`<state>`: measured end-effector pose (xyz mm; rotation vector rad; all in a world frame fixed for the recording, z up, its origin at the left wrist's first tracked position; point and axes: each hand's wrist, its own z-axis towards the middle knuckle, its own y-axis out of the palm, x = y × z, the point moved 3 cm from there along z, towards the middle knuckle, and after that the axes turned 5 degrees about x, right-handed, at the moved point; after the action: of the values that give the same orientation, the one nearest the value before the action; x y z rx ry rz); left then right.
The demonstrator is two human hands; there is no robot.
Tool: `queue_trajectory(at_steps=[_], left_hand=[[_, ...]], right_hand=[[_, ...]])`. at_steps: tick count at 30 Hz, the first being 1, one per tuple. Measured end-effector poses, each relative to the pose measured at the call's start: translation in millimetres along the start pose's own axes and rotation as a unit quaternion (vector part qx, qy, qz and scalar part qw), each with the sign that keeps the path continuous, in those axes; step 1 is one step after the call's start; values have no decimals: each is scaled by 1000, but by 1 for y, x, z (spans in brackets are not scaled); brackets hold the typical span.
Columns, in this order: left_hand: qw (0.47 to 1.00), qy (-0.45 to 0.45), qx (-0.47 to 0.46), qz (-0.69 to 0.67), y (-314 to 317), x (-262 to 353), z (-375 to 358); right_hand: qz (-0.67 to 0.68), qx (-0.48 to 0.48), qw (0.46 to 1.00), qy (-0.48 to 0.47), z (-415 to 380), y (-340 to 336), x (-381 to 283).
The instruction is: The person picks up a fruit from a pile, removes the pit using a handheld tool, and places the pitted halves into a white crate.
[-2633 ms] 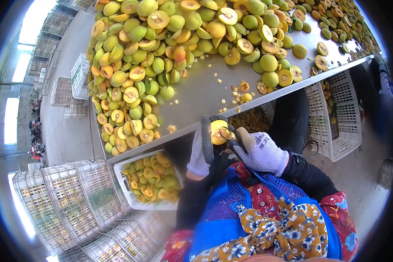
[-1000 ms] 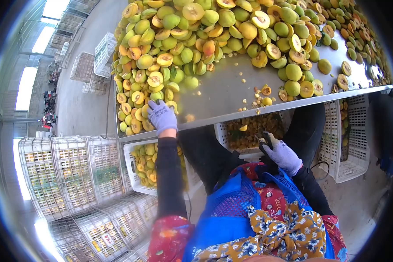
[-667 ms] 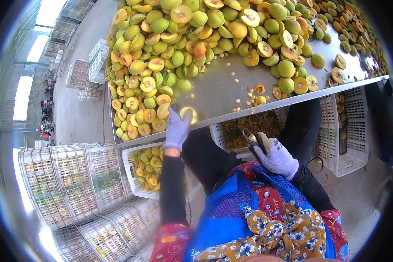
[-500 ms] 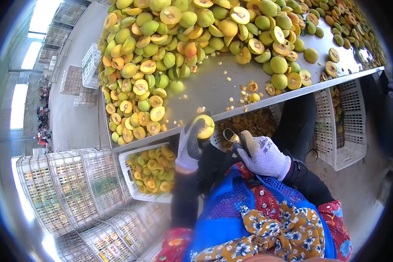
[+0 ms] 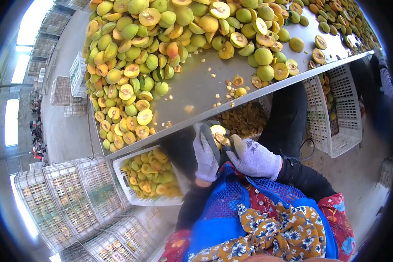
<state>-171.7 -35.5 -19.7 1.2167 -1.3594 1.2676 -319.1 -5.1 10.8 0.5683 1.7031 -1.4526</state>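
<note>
My left hand (image 5: 206, 150), in a grey and lilac glove, holds a halved yellow-green fruit (image 5: 218, 130) below the front edge of the metal table (image 5: 179, 107). Against the fruit's lower right side is my right hand (image 5: 254, 158), gloved alike, with its fingers closed. The small ring-shaped tool seen in it earlier is now mostly hidden between fruit and fingers. Halved and whole fruits (image 5: 126, 91) are heaped on the table, with small loose pits (image 5: 217, 96) near its edge.
A white crate of halved fruit (image 5: 119, 168) stands at the lower left. Beneath the table edge lies a container of brown scraps (image 5: 244, 120). Another white crate (image 5: 347, 142) is at the right. Stacked crates (image 5: 65, 192) fill the left side. Part of another person (image 5: 386, 81) shows at the far right.
My left hand has brought the fruit down and right from the table edge. My right hand has moved slightly left and now meets it. The view has shifted a little.
</note>
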Motion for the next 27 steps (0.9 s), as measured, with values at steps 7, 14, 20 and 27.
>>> queue_trajectory(at_steps=[7, 14, 20, 27], left_hand=[[996, 70, 56, -30, 20, 4, 1], [965, -68, -10, -254, 27, -41, 8], [955, 85, 59, 279, -70, -43, -8], [719, -84, 221, 653, -203, 0, 24]], right_hand=[[707, -193, 593, 333, -3, -4, 5], [906, -311, 201, 205, -10, 13, 13], [799, -164, 511, 270, -3, -30, 34], [131, -17, 987, 94, -7, 3, 77]])
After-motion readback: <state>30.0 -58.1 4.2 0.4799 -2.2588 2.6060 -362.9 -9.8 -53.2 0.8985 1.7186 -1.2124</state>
